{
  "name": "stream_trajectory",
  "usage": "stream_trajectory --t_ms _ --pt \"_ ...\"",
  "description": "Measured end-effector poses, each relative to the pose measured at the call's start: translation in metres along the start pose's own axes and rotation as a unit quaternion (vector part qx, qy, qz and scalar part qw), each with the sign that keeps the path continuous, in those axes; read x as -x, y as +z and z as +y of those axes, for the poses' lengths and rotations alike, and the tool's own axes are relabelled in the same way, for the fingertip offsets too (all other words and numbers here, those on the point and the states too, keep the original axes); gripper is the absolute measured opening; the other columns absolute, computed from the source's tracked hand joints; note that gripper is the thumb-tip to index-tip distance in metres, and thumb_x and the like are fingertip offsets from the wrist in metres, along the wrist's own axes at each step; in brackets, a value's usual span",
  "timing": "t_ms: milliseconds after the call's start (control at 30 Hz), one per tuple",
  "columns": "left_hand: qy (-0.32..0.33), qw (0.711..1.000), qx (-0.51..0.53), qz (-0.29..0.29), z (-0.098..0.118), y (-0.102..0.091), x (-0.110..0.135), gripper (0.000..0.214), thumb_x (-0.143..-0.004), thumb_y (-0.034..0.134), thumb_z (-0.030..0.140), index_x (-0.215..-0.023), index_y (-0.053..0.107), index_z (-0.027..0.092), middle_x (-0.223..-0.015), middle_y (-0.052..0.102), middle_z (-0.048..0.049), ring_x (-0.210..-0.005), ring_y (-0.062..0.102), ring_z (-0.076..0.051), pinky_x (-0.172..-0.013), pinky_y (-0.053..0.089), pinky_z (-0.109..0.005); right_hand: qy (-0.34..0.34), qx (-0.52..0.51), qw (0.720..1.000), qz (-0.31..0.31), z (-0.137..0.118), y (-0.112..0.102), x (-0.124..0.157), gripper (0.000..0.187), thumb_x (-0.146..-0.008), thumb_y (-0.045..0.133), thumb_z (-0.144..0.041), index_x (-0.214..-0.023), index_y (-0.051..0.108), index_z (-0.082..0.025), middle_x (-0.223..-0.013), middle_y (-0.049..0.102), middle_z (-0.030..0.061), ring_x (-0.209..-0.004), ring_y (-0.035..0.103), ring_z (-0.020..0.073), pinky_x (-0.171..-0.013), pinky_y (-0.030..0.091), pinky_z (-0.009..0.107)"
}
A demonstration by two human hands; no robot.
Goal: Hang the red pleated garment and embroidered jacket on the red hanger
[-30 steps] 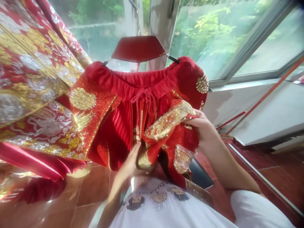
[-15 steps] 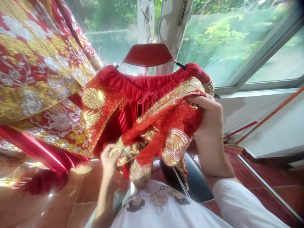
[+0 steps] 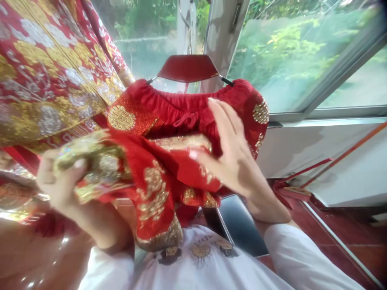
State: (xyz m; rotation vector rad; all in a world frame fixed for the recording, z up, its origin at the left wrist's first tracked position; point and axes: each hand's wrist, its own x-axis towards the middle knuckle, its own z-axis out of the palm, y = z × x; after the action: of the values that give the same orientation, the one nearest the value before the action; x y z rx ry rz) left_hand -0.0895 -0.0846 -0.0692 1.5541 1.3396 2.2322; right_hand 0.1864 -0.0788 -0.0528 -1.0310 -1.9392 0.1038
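Note:
My left hand [image 3: 62,177] grips the gold-embroidered end of a loose red garment [image 3: 184,165], whose exact kind I cannot make out. The rest of the cloth drapes in folds towards the right, its lower part hanging near my shirt. My right hand [image 3: 229,149] is open, thumb and fingers spread, over the right part of this cloth and in front of a hanging garment. That hanging red garment [image 3: 123,96] has a gathered, drawstring-tied top edge and gold round patches. It hangs from a hanger [image 3: 188,68] with a dark red centre piece; the loose cloth hides its lower part.
Another red, gold and silver embroidered garment [image 3: 51,76] hangs close by on the left. Behind are a window [image 3: 281,60] and its frame. A dark flat object [image 3: 238,225] lies below, above the red tiled floor [image 3: 341,233]. An orange pole [image 3: 347,153] leans at right.
My left hand has moved left and up, drawing the loose garment's end with it. My right hand has let go of the cloth, moved left and spread its fingers.

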Motion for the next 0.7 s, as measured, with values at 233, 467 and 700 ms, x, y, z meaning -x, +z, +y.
stream_trajectory --t_ms 233,467,700 --pt "0.030 0.994 0.036 -0.095 0.024 0.055 0.023 0.008 -0.076 0.070 0.018 -0.075 0.063 0.015 -0.047 0.039 0.0086 -0.041 0.027 -0.003 -0.039 0.015 -0.018 -0.112 -0.026 0.987 -0.109 -0.037 0.068 0.012 0.101 -0.084 0.064 -0.027 -0.154 -0.009 -0.029 -0.160 -0.002 0.0120 -0.148 0.005 0.0344 -0.113 0.033 0.054" --pt "0.032 0.987 0.009 -0.158 0.019 0.043 0.019 0.012 -0.081 0.069 0.030 -0.083 0.068 0.017 -0.050 0.049 0.0067 -0.038 0.029 -0.004 -0.038 0.020 -0.019 -0.144 0.076 0.971 -0.173 -0.017 0.059 0.001 0.063 -0.088 0.047 -0.010 -0.147 0.037 -0.028 -0.148 0.040 0.0115 -0.114 0.062 0.0250 -0.081 0.060 0.036" --pt "-0.009 0.949 0.073 -0.307 0.001 0.052 0.035 0.050 -0.078 0.071 0.035 -0.123 0.056 0.019 -0.109 0.064 -0.0067 -0.072 0.062 -0.012 -0.059 0.049 -0.020 -0.186 0.033 0.981 0.031 -0.008 0.061 0.002 0.043 -0.089 0.033 -0.004 -0.121 0.061 -0.010 -0.126 0.062 0.0117 -0.120 0.058 0.0178 -0.095 0.054 0.028"
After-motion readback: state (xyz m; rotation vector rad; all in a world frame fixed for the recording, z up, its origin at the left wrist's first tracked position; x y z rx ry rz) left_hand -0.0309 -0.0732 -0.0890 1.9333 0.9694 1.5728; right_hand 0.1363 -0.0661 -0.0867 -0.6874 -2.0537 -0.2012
